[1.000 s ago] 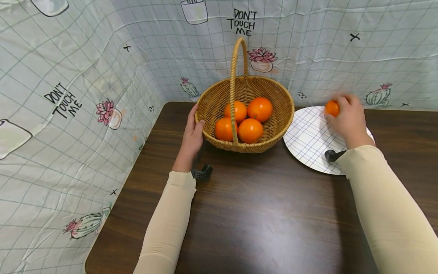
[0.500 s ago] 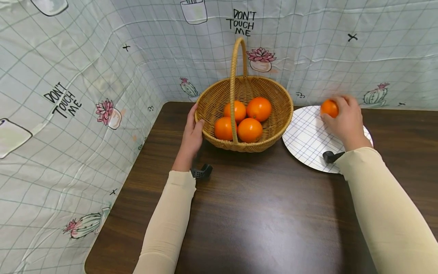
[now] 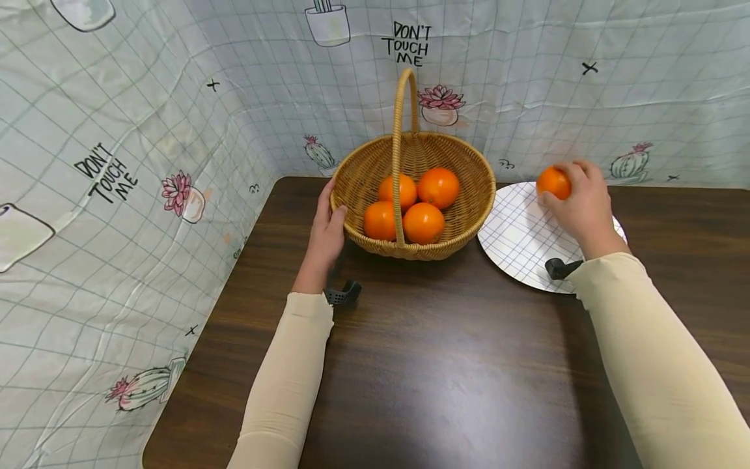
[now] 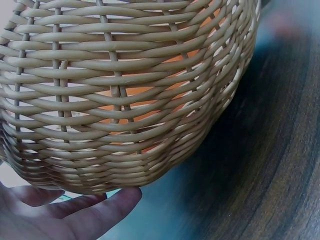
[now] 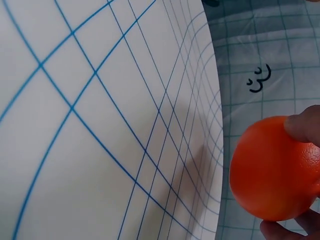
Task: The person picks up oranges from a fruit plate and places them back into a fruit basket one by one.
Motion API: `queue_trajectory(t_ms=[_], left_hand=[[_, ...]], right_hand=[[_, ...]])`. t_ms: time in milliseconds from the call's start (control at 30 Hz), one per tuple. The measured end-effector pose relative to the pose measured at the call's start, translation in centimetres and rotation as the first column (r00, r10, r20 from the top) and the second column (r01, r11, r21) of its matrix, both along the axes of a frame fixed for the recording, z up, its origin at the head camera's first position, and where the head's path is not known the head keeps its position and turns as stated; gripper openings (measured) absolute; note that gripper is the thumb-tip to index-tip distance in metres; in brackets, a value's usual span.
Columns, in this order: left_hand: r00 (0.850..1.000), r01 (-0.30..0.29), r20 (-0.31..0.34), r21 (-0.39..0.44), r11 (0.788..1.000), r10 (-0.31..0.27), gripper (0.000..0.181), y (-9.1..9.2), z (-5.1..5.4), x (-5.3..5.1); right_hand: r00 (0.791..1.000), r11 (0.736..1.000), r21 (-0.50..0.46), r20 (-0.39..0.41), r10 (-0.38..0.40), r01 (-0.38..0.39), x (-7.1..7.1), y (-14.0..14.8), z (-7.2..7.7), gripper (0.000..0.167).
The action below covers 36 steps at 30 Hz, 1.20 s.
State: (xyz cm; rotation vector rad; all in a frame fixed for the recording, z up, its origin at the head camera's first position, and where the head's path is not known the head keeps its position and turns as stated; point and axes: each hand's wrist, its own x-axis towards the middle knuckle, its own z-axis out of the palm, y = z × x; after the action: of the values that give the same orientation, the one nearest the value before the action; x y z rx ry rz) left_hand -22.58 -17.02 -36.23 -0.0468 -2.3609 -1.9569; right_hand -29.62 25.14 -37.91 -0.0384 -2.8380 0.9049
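My left hand (image 3: pixel 325 231) rests against the left side of a wicker basket (image 3: pixel 480 215); the left wrist view shows fairly straight fingers touching its woven outer wall (image 4: pixel 90 150). Inside the basket sit several oranges (image 3: pixel 424 223), partly crossed by the tall arched handle (image 3: pixel 398 150). Over at the right, my right hand (image 3: pixel 586 205) holds another orange (image 3: pixel 553 183) between thumb and fingers, above the far side of a round white plate (image 3: pixel 521 251) with blue grid lines. In the right wrist view that orange (image 5: pixel 272 170) appears beyond the plate's edge, with some fingers cut off by the frame.
The dark wooden table (image 3: pixel 451 365) extends in front of the basket and plate. A printed grid cloth (image 3: pixel 527 85) hangs behind and along the left side. The basket's handle rises high over its opening, and the plate lies close to the basket's right side.
My right hand has shifted left slightly with the orange, towards the basket. The whole head view has moved a little too. My left hand stays at the basket.
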Motion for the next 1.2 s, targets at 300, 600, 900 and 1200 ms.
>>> queue_trajectory(t_ms=[300, 600, 900, 1200], left_hand=[[1.0, 0.001, -0.009, -0.005, 1.0, -0.001, 0.058, 0.1, 0.2, 0.3], [1.0, -0.008, -0.011, -0.028, 1.0, 0.008, 0.057, 0.2, 0.4, 0.6], [1.0, 0.001, -0.014, -0.03, 1.0, -0.002, 0.056, 0.3, 0.4, 0.5], [1.0, -0.011, 0.006, -0.05, 0.999, 0.012, 0.055, 0.4, 0.4, 0.6]], right_hand=[[0.999, 1.0, 0.002, -0.044, -0.004, 0.004, 0.8, -0.6, 0.6, 0.059], [0.994, 1.0, -0.008, -0.108, 0.015, -0.015, 1.4, -1.6, 1.4, 0.056], [0.983, 0.998, -0.027, -0.18, 0.045, -0.051, 2.1, -2.6, 2.2, 0.054], [0.971, 0.997, -0.03, -0.231, 0.068, -0.077, 2.7, -3.5, 3.1, 0.054]])
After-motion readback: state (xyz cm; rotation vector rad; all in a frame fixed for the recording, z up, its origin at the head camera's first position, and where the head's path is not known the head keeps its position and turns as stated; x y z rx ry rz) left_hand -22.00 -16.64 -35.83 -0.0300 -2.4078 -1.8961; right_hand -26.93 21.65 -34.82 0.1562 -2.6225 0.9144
